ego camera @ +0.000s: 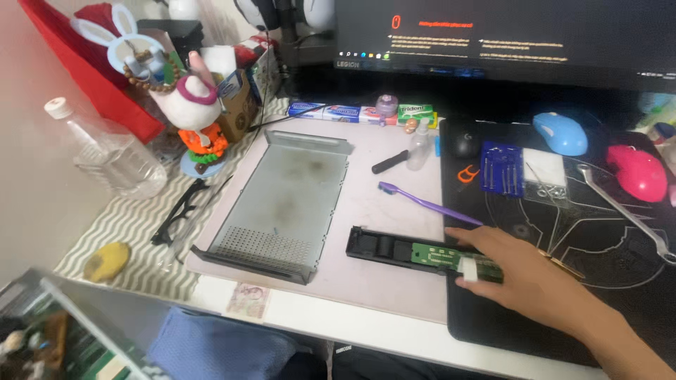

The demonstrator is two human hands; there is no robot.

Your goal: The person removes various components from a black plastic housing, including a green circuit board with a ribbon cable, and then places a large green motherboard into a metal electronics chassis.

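Grey sheet-metal tray cover with a perforated near edge (282, 204) lies flat on the bench (380, 331), well left of the fingers, untouched. Purple plastic toothbrush (422, 200) sits just beyond the fingers, apart from them. Long black plastic drive-style housing with a green circuit board inside (415, 255) lies lengthwise under the fingers, its right end covered by the hand. Right hand (521, 271) reaches in from the right, palm down; fingers (468, 243) lie spread flat over the board's right end, with a small white block (468, 269) at the thumb tip. Whether they pinch it or just rest on it, cannot tell. Left hand not in view.

Step judged: handling the board in its housing, likely steadying or wiping that end. Next move would need a light touch on the bare board and the housing kept from sliding. Blue screwdriver-bit case (501, 167) sits beyond the hand, near.
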